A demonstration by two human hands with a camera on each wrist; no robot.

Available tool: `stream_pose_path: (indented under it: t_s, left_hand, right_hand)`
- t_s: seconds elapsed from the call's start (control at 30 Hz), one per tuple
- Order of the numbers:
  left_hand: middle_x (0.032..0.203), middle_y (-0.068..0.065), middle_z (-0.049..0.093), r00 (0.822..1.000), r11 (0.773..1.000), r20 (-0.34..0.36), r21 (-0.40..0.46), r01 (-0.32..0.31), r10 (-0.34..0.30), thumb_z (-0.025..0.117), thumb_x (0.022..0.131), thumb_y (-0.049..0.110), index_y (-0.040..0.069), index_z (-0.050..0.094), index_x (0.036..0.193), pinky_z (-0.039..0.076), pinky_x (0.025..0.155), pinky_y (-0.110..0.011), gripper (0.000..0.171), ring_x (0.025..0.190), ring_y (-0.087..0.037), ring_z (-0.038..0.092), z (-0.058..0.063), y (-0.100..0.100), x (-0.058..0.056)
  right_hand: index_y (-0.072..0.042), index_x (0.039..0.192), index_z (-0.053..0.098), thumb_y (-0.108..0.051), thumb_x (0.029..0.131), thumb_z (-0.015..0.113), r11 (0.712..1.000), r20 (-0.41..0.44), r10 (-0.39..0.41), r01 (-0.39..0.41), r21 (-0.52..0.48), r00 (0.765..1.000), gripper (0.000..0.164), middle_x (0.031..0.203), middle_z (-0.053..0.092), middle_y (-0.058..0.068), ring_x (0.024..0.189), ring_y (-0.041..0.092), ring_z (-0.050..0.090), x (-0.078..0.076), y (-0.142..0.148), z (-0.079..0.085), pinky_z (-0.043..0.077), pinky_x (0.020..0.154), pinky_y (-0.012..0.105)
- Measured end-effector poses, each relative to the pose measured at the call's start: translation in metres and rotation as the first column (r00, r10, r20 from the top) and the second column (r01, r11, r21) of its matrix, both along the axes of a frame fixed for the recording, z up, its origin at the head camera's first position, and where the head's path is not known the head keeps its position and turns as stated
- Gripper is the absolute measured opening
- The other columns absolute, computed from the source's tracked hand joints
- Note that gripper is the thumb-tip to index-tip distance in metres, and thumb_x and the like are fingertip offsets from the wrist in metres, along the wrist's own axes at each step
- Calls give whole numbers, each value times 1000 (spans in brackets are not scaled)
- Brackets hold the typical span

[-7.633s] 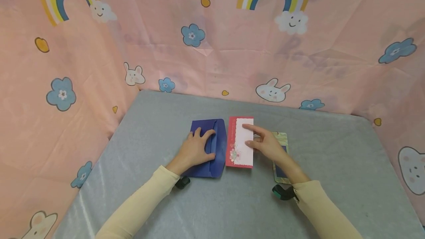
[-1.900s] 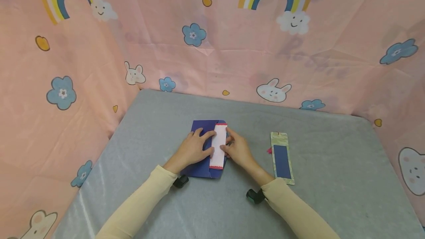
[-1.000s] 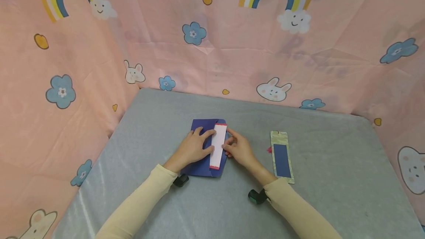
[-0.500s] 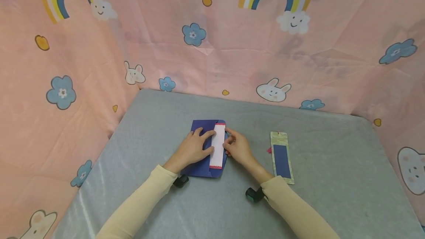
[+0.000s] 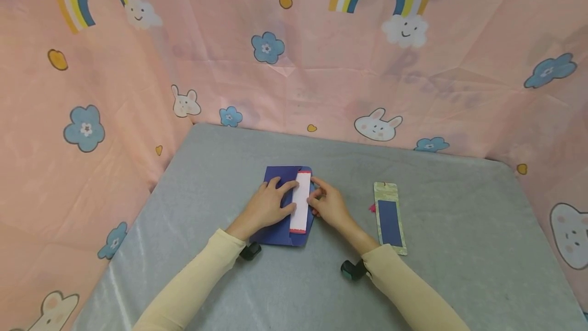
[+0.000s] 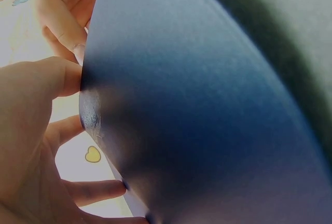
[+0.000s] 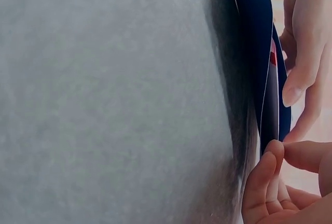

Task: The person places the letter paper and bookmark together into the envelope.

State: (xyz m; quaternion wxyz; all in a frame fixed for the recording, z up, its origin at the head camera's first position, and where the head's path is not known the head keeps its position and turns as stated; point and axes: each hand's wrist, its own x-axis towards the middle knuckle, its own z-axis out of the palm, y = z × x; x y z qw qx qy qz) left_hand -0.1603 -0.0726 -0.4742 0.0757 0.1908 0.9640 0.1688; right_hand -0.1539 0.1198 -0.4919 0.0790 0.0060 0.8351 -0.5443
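A dark blue envelope (image 5: 275, 233) lies on the table with its flap spread to the right. Partly inside it sits a white greeting card (image 5: 301, 203) with red edges; a narrow strip shows, the rest is hidden under the envelope's front. My left hand (image 5: 266, 204) rests on the envelope with fingers spread, thumb and index tips at the card's left side. At the card's right edge, my right hand (image 5: 329, 207) pinches it between thumb and fingers. In the right wrist view the card's red edge (image 7: 273, 58) shows between the envelope's layers (image 7: 254, 27).
A long green-bordered bookmark-like card (image 5: 389, 223) with a blue panel lies to the right, near the right forearm. A pink tassel (image 5: 372, 208) pokes out at its left side. Grey cloth covers the table (image 5: 220, 167); a pink printed curtain (image 5: 303, 86) stands behind.
The card was lying right of the envelope; the right hand has brought it left into the opening. Over the last second it has slid slightly further left. The left hand has stayed in place.
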Motion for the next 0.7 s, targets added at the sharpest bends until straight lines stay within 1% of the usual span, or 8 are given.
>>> stream_pose_path:
  t_s: [0.17, 0.33, 0.7]
  left_hand:
    - [151, -22, 44, 1000, 1000, 7, -2, -3, 3, 63, 92, 43, 33, 46, 147, 46, 102, -61, 58, 131, -49, 50, 0, 0, 0]
    - [151, -22, 44, 1000, 1000, 12, 6, -3, 3, 63, 92, 43, 33, 45, 147, 45, 103, -61, 59, 132, -49, 49, 0, -1, -1]
    - [151, -22, 44, 1000, 1000, 11, 15, -10, 9, 63, 92, 43, 34, 45, 147, 46, 101, -62, 58, 132, -48, 49, -2, -1, -2]
  right_hand:
    - [-7, 148, 44, -1, 91, 64, 999, 5, 30, -29, -42, 1000, 60, 94, 65, 14, 56, 11, 57, 0, 3, -3, 51, 55, 24]
    - [-3, 148, 43, 2, 91, 63, 996, 0, 59, -58, -73, 998, 60, 97, 65, 18, 58, 12, 58, 0, 6, -7, 51, 55, 25]
    - [-2, 147, 44, 2, 90, 64, 994, -4, 78, -78, -73, 997, 60, 98, 65, 19, 59, 11, 57, -1, 7, -7, 51, 56, 23]
